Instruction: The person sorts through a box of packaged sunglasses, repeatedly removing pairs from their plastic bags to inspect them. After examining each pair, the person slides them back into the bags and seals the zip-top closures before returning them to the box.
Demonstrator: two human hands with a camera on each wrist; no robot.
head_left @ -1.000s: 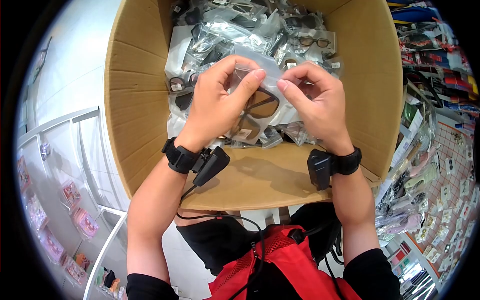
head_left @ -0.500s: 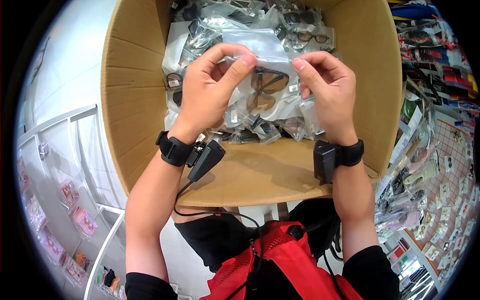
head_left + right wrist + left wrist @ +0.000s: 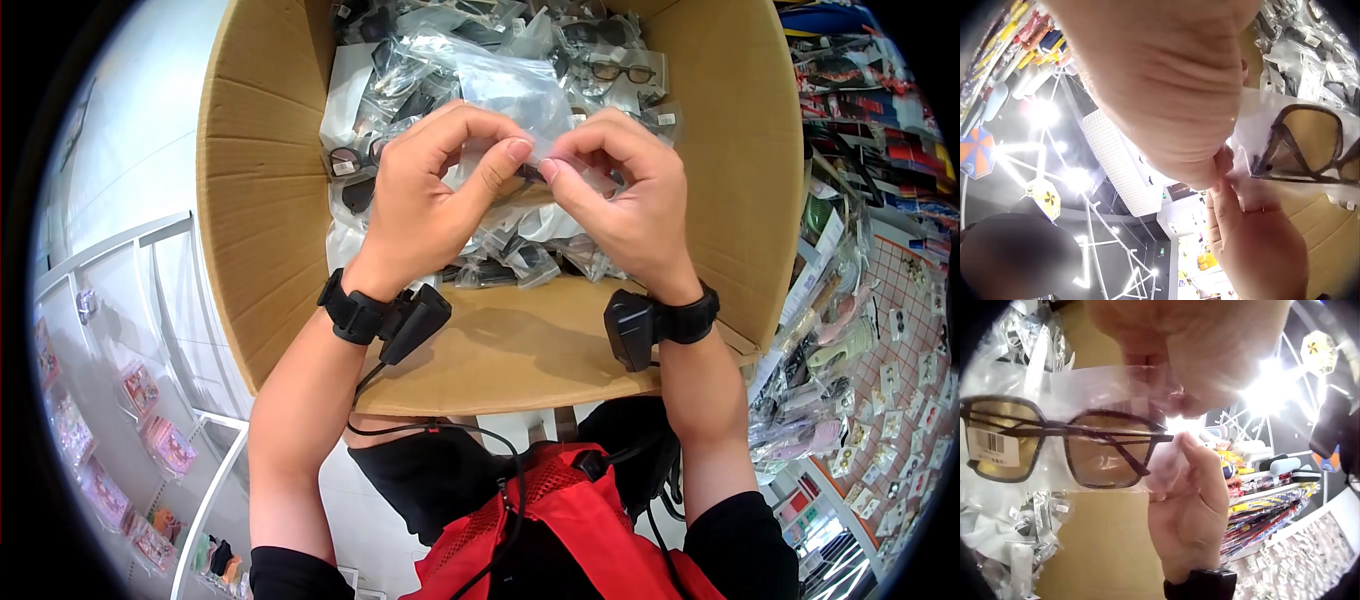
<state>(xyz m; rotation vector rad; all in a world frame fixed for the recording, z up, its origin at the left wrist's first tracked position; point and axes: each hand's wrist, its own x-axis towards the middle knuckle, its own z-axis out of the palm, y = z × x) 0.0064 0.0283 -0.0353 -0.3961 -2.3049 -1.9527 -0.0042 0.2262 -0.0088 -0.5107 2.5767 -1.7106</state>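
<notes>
A clear plastic bag is pinched along its edge between both hands, over the carton. Inside it lies a pair of sunglasses with brown lenses, a dark frame and folded temples; a white barcode label shows on one lens. My left hand grips the bag by thumb and forefinger on the left. My right hand pinches it close beside, thumb tips almost meeting. In the head view the hands mostly hide the sunglasses, while the right wrist view shows one lens clearly.
Tall walls of a cardboard box surround the hands. A heap of bagged eyewear fills its far part, with bagged glasses on top. Packaged goods hang on a white rack at left and a grid panel at right.
The hands first spread apart along the bag's edge, then came back together. The bag has tilted, and its sunglasses, plain earlier in the head view, are now mostly behind the fingers.
</notes>
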